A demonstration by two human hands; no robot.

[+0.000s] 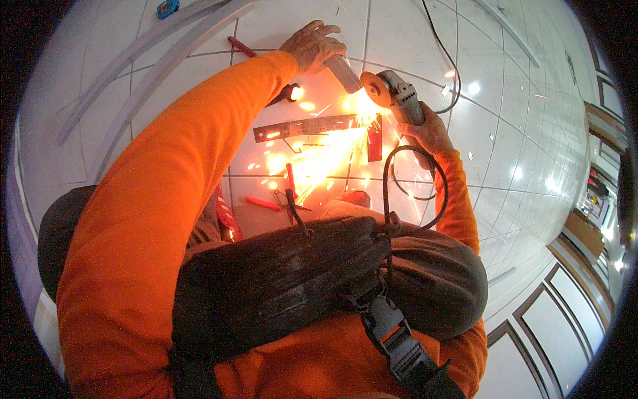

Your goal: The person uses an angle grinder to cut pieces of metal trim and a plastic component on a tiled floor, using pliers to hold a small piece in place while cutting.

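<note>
My left hand (pixel 312 46) is closed around a short grey metal tube (pixel 343 73), its fingers over the far end. My right hand (pixel 428 130) grips the body of an angle grinder (pixel 403 100). The grinder's orange-brown disc (pixel 375 89) is at the tube's near end, and bright sparks (pixel 322 156) pour from there toward my body. Glare hides the exact contact. Just below lies a metal try square (pixel 306 127) with a red stock (pixel 375 139), partly washed out by the sparks.
Long pale metal profiles (pixel 159 70) lie on the white tiled floor at left. A red-handled tool (pixel 240 46), red-handled pliers (pixel 262 203) and a blue object (pixel 167 8) are also there. The black power cord (pixel 442 40) runs near my right hand; a black bag (pixel 279 272) covers my lap.
</note>
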